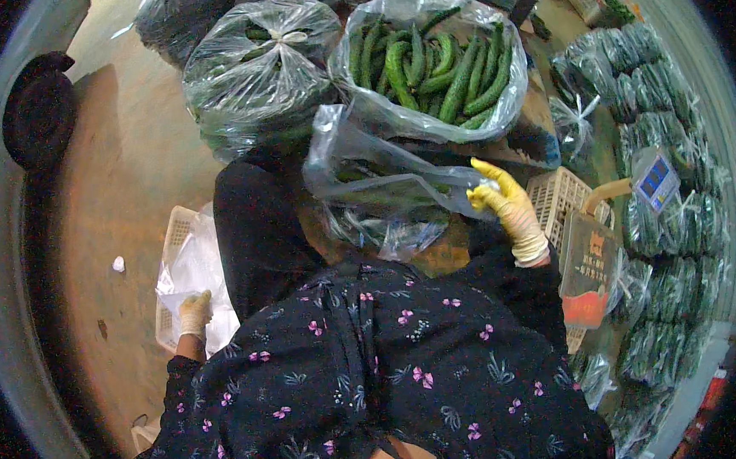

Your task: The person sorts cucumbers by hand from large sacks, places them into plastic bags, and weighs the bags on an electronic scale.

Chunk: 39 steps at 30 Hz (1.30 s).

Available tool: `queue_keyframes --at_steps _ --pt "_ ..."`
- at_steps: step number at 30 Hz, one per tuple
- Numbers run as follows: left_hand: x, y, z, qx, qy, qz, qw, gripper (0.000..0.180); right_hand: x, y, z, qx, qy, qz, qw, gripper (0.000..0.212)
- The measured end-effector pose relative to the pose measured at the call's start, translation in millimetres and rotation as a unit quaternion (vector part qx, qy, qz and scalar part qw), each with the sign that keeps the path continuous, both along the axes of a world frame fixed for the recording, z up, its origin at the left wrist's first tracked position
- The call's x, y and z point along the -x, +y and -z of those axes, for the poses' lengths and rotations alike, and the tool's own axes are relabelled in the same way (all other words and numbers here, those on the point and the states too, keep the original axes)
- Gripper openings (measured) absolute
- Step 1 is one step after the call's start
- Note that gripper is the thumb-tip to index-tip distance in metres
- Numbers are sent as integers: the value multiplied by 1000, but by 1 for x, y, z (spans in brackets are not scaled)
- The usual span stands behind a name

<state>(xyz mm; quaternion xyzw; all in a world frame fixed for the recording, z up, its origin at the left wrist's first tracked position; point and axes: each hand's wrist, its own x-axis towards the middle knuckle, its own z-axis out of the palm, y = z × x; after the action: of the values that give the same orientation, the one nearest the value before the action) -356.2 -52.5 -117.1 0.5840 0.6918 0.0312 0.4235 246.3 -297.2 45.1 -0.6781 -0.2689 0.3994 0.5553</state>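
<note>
My right hand (512, 215), in a yellow-and-white glove, has its fingers curled on the edge of a clear plastic bag (372, 165), which stretches left in front of the open sack. My left hand (195, 312), in a pale glove, is closed on a thin white sheet (175, 304), perhaps a plastic bag. It comes from a stack of white sheets (208, 266) in a cream plastic basket (181, 221) at my left side. Ahead of me, green cucumbers (456, 78) fill an open, clear-lined sack (360, 111).
A tied clear sack (264, 83) stands left of the open one. On my right are a slatted crate (553, 195) and a scale with a blue display (655, 177). Beyond them lie rows of bagged cucumbers (671, 285). A dark round object (38, 112) sits far left.
</note>
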Motion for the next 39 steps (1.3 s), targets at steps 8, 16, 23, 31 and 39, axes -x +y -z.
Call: queue_keyframes --at_steps 8,16,23,31,39 --pt "-22 9 -88 152 335 414 832 63 -6 5 -32 31 -30 -43 998 43" --pt "-204 37 -238 -168 -250 131 944 24 -4 14 -23 22 8 -38 999 44" --pt "-383 34 -142 -160 -102 358 914 46 13 8 -36 97 51 -179 978 48" --pt "-379 69 -163 397 -557 294 668 27 -55 -59 -42 240 -227 -71 941 46" --pt "-389 77 -172 358 -515 186 757 54 -104 132 -44 153 -135 -23 979 37"
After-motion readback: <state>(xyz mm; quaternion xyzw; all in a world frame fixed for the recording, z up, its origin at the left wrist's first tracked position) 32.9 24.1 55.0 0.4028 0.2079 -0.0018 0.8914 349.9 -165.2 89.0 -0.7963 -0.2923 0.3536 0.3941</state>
